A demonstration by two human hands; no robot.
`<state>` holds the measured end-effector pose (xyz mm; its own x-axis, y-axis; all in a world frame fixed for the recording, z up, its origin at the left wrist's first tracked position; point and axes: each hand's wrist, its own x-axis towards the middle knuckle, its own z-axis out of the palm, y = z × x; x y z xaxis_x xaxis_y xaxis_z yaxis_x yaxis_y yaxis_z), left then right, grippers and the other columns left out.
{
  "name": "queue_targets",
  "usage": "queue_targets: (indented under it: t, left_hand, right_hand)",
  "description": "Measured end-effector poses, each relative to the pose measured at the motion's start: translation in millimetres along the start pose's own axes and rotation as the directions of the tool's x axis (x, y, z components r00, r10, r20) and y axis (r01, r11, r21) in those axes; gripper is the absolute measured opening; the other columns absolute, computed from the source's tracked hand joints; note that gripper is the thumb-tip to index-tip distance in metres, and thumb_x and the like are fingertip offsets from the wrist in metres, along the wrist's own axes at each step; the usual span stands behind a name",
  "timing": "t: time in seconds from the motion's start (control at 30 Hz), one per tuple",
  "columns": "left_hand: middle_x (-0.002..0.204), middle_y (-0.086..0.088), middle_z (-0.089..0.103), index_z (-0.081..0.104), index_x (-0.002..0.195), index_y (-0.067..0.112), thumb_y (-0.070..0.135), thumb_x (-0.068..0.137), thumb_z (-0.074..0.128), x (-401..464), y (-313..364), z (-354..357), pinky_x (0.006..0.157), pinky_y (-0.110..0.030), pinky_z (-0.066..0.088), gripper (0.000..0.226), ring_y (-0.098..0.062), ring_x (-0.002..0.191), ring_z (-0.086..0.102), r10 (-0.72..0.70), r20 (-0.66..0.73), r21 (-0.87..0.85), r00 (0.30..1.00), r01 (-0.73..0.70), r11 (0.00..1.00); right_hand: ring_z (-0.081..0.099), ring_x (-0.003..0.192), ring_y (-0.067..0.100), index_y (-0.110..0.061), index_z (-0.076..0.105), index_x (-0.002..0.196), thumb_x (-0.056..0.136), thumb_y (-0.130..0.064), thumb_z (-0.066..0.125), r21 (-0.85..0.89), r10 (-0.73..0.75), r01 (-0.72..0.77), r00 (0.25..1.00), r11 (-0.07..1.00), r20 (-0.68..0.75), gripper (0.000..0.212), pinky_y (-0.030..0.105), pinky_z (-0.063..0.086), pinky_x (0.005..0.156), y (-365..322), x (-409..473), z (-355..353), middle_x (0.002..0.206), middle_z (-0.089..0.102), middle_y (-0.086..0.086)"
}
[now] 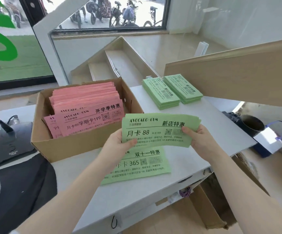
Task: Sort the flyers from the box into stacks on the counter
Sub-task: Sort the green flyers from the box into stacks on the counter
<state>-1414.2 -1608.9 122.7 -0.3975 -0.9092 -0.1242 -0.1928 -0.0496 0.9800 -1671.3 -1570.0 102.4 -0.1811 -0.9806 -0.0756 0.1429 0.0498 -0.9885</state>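
Head view
Bundle: a thin green bundle of flyers is held in the air over the counter, just right of the box.
Left hand: the left hand pinches the bundle's lower left corner, thumb on the printed face, fingers hidden behind the paper.
Right hand: the right hand pinches the right edge, thumb on top near the heading, fingers underneath.
Handling: light, limp paper, I judge; the sheets fan a little at the right edge, so they would slide apart under a loose hold. Taking both short ends, as now, should keep them square; a one-handed hold would likely let them droop.
Under the bundle: a green sheet with a different heading lies flat on the counter, partly covered by the bundle and the left hand.
Green stacks: two stacks sit side by side at the far end of the counter; their heading looks the same as the bundle's, so it probably belongs there.
Box contents: pink flyers fill the box, leaning in rows, not yet sorted.
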Motion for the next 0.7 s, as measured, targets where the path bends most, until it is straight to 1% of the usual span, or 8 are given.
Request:
queue_targets:
  t: [0.1,0.23,0.3,0.37,0.47,0.53,0.63,0.7]
  left_hand:
    - [0.101,0.021,0.066,0.061,0.103,0.031,0.008,0.089,0.057,29.7,-2.8,21.8,0.077,-0.016,0.042,0.027,0.005,0.095,0.06,0.007,-0.035,0.003,0.999,-0.007,1.0]
    - [0.102,0.013,0.069,0.066,0.105,0.023,0.007,0.088,0.059,65.6,-7.9,55.8,0.088,-0.023,0.044,0.024,-0.005,0.099,0.062,0.001,-0.018,-0.019,1.0,-0.001,1.0]
    - [0.103,0.01,0.068,0.066,0.107,0.02,0.01,0.088,0.061,82.0,-10.9,72.7,0.087,-0.023,0.044,0.022,-0.009,0.101,0.062,-0.016,-0.013,0.03,1.0,0.016,0.999]
    - [0.102,0.008,0.069,0.064,0.105,0.02,0.009,0.086,0.062,93.2,-14.1,88.7,0.085,-0.024,0.046,0.022,-0.011,0.099,0.063,-0.04,-0.027,0.038,0.999,0.041,0.998]
    - [0.098,0.006,0.069,0.059,0.099,0.02,0.006,0.085,0.063,100.9,-11.2,110.9,0.078,-0.021,0.05,0.021,-0.01,0.093,0.066,-0.03,-0.044,-0.095,0.999,0.026,0.995]
    - [0.093,0.004,0.069,0.059,0.097,0.014,0.015,0.088,0.061,105.6,-2.8,121.2,0.071,-0.018,0.05,0.01,-0.007,0.083,0.066,-0.02,-0.11,-0.181,0.994,-0.001,0.984]
    - [0.082,-0.003,0.062,0.057,0.092,0.001,0.034,0.091,0.053,112.1,5.6,131.2,0.063,-0.023,0.044,0.033,-0.013,0.071,0.059,-0.051,-0.259,-0.26,0.965,-0.019,0.965]
    - [0.075,-0.006,0.057,0.055,0.082,0.004,0.035,0.09,0.054,114.7,9.4,137.1,0.062,-0.028,0.04,0.033,-0.018,0.068,0.054,-0.061,-0.329,-0.271,0.942,-0.032,0.962]
  right_hand:
    - [0.065,0.103,0.022,-0.01,0.061,0.114,0.081,-0.017,0.061,-0.046,-0.047,0.043,0.995,0.998,-0.088,0.033,0.035,0.054,0.086,-2.2,-1.2,-18.2,0.113,0.068,0.008]
    - [0.066,0.094,0.012,-0.001,0.058,0.115,0.091,-0.002,0.05,-0.158,-0.107,0.077,0.976,0.985,-0.191,0.025,0.021,0.053,0.078,-7.6,4.3,-55.4,0.107,0.068,0.004]
    - [0.066,0.09,0.01,-0.006,0.061,0.109,0.091,-0.002,0.051,-0.183,-0.097,0.058,0.972,0.981,-0.213,0.021,0.021,0.053,0.077,-11.3,9.8,-74.4,0.101,0.069,0.0]
    - [0.065,0.09,0.015,-0.013,0.061,0.103,0.088,0.001,0.054,-0.227,-0.056,0.006,0.976,0.974,-0.213,0.021,0.027,0.052,0.079,-9.4,14.4,-93.1,0.097,0.068,-0.001]
    - [0.063,0.09,0.019,-0.016,0.059,0.096,0.084,0.006,0.058,-0.242,-0.012,-0.035,0.982,0.97,-0.189,0.026,0.031,0.05,0.079,-2.4,19.1,-116.3,0.095,0.067,0.003]
    - [0.064,0.085,0.017,-0.014,0.059,0.092,0.083,0.006,0.058,-0.173,-0.025,-0.01,0.98,0.985,-0.199,0.022,0.03,0.048,0.077,-4.0,22.1,-126.1,0.09,0.068,0.002]
    - [0.06,0.076,0.015,-0.012,0.06,0.083,0.084,0.004,0.057,-0.105,-0.076,0.057,0.98,0.993,-0.185,0.016,0.027,0.046,0.072,-11.7,27.2,-128.4,0.08,0.065,0.002]
    - [0.057,0.073,0.011,-0.012,0.06,0.078,0.085,0.0,0.058,-0.16,-0.124,0.095,0.975,0.983,-0.183,0.014,0.022,0.044,0.068,-15.8,30.1,-125.4,0.077,0.062,0.0]
